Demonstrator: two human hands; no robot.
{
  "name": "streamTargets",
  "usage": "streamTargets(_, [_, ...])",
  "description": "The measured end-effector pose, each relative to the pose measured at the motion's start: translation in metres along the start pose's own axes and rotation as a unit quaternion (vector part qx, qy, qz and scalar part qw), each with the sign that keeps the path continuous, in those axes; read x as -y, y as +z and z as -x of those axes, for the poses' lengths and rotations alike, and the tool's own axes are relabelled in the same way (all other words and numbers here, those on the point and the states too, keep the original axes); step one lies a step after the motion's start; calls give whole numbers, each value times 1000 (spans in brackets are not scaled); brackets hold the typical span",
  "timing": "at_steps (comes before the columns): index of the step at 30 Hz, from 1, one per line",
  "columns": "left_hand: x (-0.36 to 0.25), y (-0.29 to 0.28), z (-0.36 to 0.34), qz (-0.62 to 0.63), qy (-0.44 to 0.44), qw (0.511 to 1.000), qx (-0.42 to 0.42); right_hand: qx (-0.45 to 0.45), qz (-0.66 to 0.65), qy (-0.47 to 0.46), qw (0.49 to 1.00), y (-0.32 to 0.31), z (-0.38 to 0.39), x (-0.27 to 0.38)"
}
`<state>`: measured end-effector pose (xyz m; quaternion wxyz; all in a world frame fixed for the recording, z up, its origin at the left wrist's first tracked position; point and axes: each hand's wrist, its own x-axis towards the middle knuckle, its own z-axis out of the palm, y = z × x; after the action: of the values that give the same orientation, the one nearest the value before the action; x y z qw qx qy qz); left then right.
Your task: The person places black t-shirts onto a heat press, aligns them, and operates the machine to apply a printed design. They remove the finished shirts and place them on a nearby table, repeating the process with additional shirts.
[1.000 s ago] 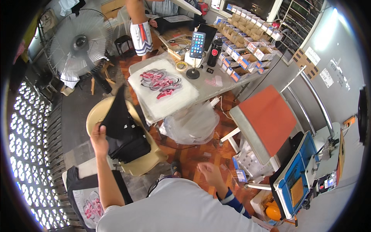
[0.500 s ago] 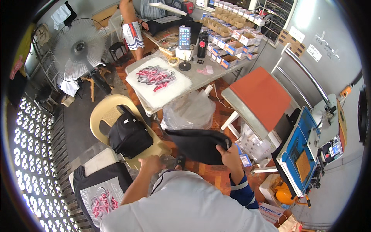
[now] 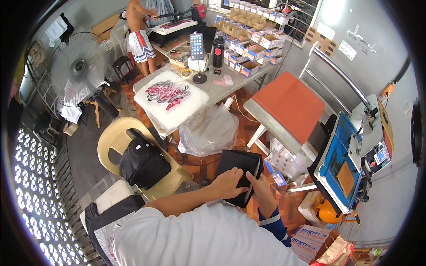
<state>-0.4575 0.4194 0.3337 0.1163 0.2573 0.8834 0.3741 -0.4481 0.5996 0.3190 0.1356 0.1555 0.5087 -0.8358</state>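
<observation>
Bold blue and red lettering runs across the white carton (image 3: pixel 309 236) at lower right. Dark handwriting covers the white paper sheet (image 3: pixel 347 49) on the grey wall (image 3: pixel 377 73), with more beside it. The black bottle (image 3: pixel 218 60) bears a round red emblem (image 3: pixel 217 52). Lettering on the parts boxes (image 3: pixel 249 68) on the tabletop (image 3: pixel 208 91) is too small to read.

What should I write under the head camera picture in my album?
Left hand and right hand hold a black cloth near a cream chair and a red-topped stand.
</observation>
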Motion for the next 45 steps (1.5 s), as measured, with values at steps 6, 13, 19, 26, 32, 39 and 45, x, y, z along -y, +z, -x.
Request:
streamTargets(6, [16,-4,-5,180,-28,983,16,46,165,4,985,-7,-11,8])
streamTargets(13, [50,-34,-11,-64,-30,964,-256,-43,0,-41,998,11,-26,6])
streamTargets(19, [11,-18,3,7,0,999,-40,-81,60,-64,993,29,-44,-10])
streamTargets(26, [2,-19,-6,-61,-143,983,98,-57,129,-68,988,19,-32,-30])
streamTargets(32, [111,-11,-15,7,-160,986,-36,-175,253,-180,934,-32,-23,-22])
streamTargets(39, [287,26,-64,581,-446,644,-222,-331,113,-144,926,-115,26,-27])
streamTargets(45, [262,48,-121,659,-439,610,7,-354,156,-75,919,-99,52,-47])
